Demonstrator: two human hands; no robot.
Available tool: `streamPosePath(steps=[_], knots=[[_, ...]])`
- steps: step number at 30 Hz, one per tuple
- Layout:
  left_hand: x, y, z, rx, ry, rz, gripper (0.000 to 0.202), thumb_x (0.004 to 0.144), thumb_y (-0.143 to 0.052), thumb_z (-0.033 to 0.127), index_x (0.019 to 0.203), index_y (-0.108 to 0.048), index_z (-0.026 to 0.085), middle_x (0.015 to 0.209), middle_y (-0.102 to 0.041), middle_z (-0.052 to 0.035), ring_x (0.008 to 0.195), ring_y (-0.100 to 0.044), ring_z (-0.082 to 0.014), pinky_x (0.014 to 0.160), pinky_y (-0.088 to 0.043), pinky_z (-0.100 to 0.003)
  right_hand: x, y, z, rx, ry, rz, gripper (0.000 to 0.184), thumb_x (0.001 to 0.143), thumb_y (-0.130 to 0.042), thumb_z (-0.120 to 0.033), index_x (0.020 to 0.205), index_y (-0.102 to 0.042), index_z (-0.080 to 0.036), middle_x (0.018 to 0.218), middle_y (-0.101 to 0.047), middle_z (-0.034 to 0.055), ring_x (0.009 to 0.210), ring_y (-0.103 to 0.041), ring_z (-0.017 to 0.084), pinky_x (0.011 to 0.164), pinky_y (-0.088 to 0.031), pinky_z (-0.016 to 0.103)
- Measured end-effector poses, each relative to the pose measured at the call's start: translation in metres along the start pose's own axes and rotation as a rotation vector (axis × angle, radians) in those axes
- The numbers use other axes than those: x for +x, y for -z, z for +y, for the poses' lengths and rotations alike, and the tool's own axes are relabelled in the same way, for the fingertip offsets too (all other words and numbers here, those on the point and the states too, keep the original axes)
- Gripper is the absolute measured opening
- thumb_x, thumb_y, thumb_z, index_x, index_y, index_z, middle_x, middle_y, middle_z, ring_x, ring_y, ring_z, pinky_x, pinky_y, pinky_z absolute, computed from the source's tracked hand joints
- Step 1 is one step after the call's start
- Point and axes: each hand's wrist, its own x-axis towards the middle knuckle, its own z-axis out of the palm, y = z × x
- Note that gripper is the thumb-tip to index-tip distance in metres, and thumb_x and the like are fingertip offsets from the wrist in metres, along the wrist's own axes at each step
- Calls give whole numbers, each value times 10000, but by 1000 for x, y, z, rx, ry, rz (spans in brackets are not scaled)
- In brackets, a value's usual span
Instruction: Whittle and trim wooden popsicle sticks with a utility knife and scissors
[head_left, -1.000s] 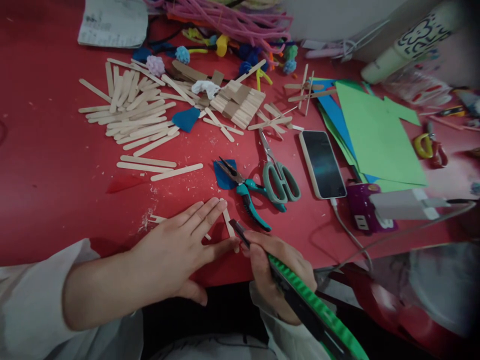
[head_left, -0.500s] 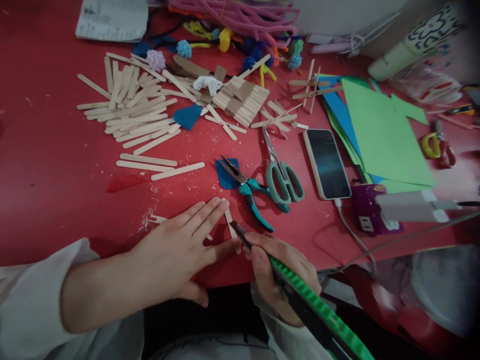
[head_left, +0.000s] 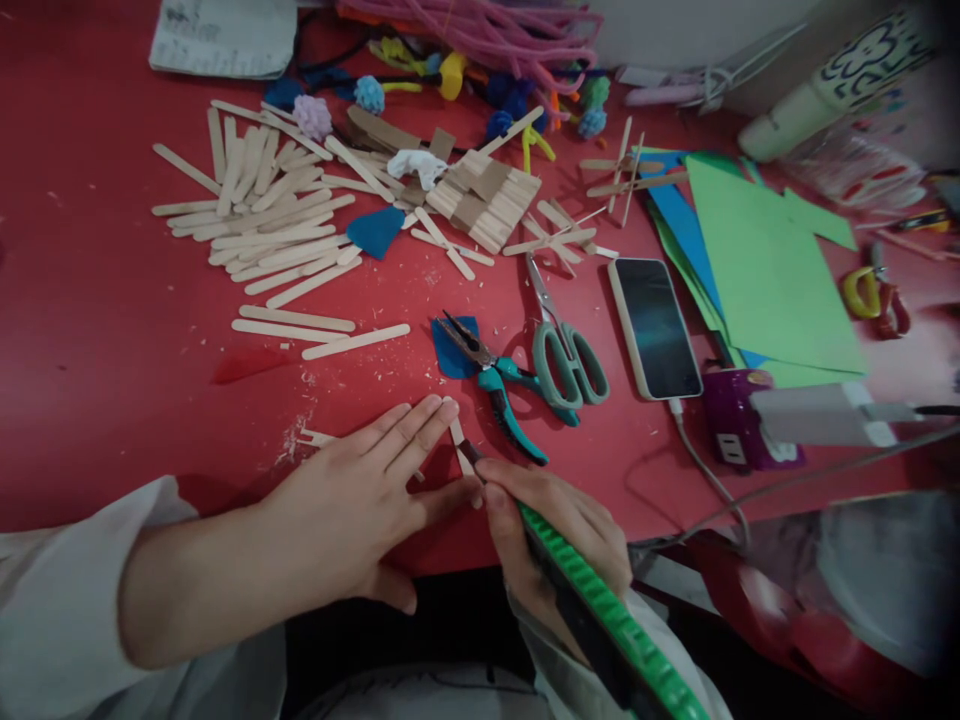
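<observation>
My left hand [head_left: 360, 490] lies flat on the red table with its fingers stretched out. Its fingertips press on a wooden craft stick [head_left: 456, 430], partly covered by the fingers. In my right hand [head_left: 562, 515] is a green and black utility knife [head_left: 600, 590], gripped near its front end. The dark blade meets the stick just right of my left fingers. Another pale stick piece [head_left: 316, 438] sticks out beyond my left hand. Teal-handled pliers [head_left: 495, 385] lie just past the hands, beside grey-green scissors [head_left: 566, 360].
A heap of craft sticks [head_left: 262, 200] spreads at the back left, near three looser ones. A phone [head_left: 656, 330] with a charging cable and green paper sheets [head_left: 772, 270] lie to the right. Pink pipe cleaners [head_left: 480, 35] are at the back. Wood shavings dot the table.
My right hand and the knife have shifted a little to the left, and the knife lies closer along the stick. My left hand has stayed in place.
</observation>
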Motion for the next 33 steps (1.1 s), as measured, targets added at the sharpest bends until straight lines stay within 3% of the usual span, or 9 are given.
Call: streamPosePath(steps=[12,14,18,22,33], knots=[[-2,1,-1,-3,-17,-30,1029,480,-653,759,1343,-452,236,1440,-352,-227,1312,-368,-360,1059,-279,-422,10,4,2,77,-172,-25,107,855,-543,-137,892,-623,-199,740,-720,-13,568,-675,105,574,-552,179],[-1,2,-1,-2,-18,-42,1017,482,-648,760,1335,-463,239,1438,-352,-228,1317,-359,-362,1053,-290,-427,5,5,5,47,-112,-5,141,849,-534,-114,926,-618,-197,725,-719,-8,543,-667,112,546,-552,194],[0,3,-1,-9,-8,-60,1008,473,-661,751,1337,-457,274,1457,-329,-208,1347,-297,-367,1043,-304,-443,-7,6,10,-11,151,97,220,824,-522,-81,1006,-600,-178,705,-709,2,554,-650,125,547,-553,220],[-1,2,-1,-20,1,-71,996,477,-661,748,1335,-458,285,1474,-295,-206,1358,-273,-366,1046,-297,-442,-10,5,10,-7,78,90,205,832,-527,-77,996,-600,-176,730,-707,2,588,-644,120,583,-549,220],[-2,2,-1,1,-6,-60,961,476,-661,753,1274,-512,239,1468,-311,-213,1347,-299,-365,1054,-286,-431,-2,2,8,8,83,19,157,852,-520,-105,967,-585,-190,739,-707,3,587,-660,123,570,-548,224]])
